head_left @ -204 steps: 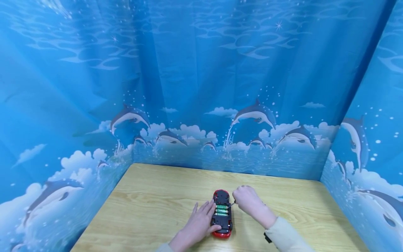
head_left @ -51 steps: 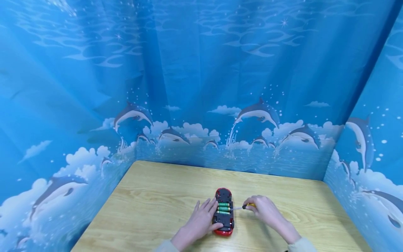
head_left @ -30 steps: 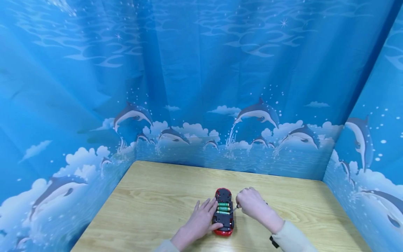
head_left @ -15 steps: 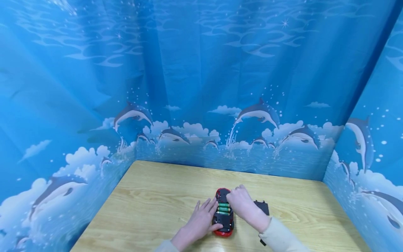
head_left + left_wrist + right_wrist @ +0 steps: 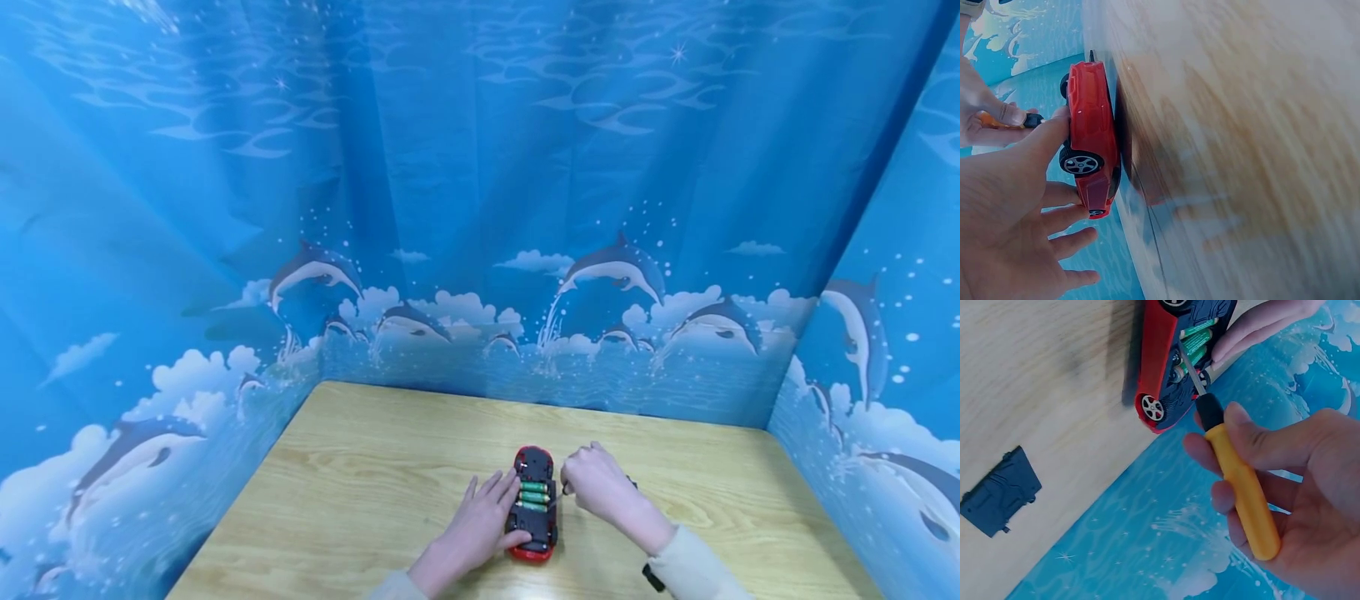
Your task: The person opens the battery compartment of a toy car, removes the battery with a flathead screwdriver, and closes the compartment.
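A red toy car lies upside down on the table, its battery bay uncovered. Green batteries sit side by side in the bay. My left hand rests along the car's left side, fingers spread and fairly straight, with the thumb on its near end; the left wrist view shows the red body against thumb and fingers. My right hand grips a screwdriver by its yellow handle. The metal shaft reaches into the bay at the ends of the batteries; the exact contact of its tip is unclear.
On the wooden table, right of the car, lies a black battery cover, mostly hidden behind the right hand in the head view. A blue dolphin-print curtain encloses the table's back and sides.
My right hand moved in from the right, passed over the bay about half a second ago, and is back at the car's right side. The left hand and car have stayed nearly still.
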